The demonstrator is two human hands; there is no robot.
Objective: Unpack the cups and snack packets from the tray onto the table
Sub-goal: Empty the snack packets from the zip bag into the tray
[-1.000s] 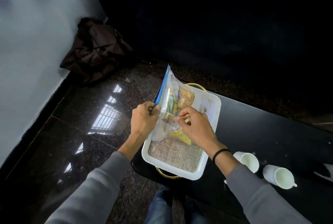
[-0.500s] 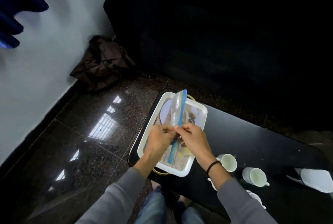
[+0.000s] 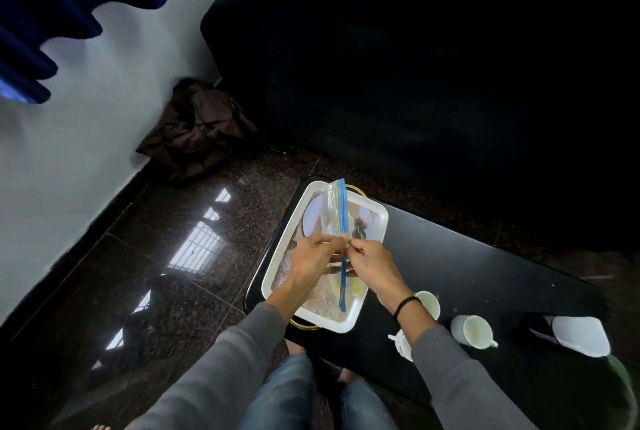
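A white tray (image 3: pixel 377 218) with a woven mat stands at the left end of the black table (image 3: pixel 467 267). Above it a clear zip bag (image 3: pixel 341 215) with a blue seal strip stands edge-on, snack packets dimly showing inside. My left hand (image 3: pixel 308 261) and my right hand (image 3: pixel 372 265) each pinch one side of the bag's mouth near the middle of the strip. White cups stand on the table to the right of the tray: one (image 3: pixel 429 303) behind my right wrist, one (image 3: pixel 472 331) with a handle, and a third (image 3: pixel 403 344) partly hidden under my right sleeve.
A white and black object (image 3: pixel 578 334) lies at the table's right end. A brown bag (image 3: pixel 197 128) slumps on the glossy dark floor against the white wall. A big black sofa (image 3: pixel 415 66) fills the space behind the table. My knees sit under the table's near edge.
The bag has turned from facing me to edge-on over the tray. Both hands have come together at its blue seal. The camera view has pulled back and up.
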